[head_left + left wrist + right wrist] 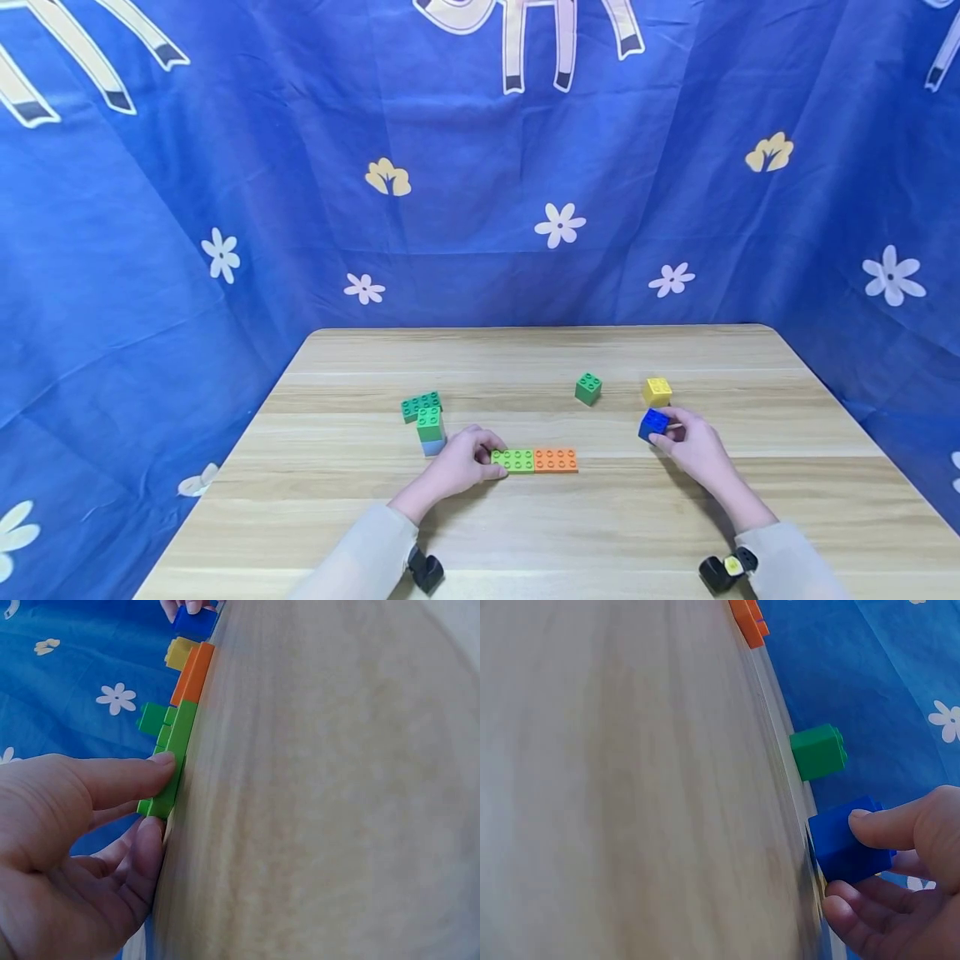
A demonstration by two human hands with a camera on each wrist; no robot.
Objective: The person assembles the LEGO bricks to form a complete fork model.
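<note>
My left hand [467, 461] pinches the left end of a light green brick [513, 461] between thumb and fingers. End to end with it, on its right, lies an orange brick [556, 460]; both are flat with their studs up. Off to the right, my right hand [693, 443] grips a square blue brick [654, 425] by its side, thumb at the front. In the right wrist view the blue brick [849, 841] is close against the tabletop, the thumb across its face.
A yellow brick [657, 392] stands just behind the blue one, and a square green brick [588, 388] further left. Beyond my left hand are a dark green brick [420, 405] and a green brick [431, 423] over a light blue one [432, 447]. A blue curtain [480, 250] hangs behind the wooden table [600, 533].
</note>
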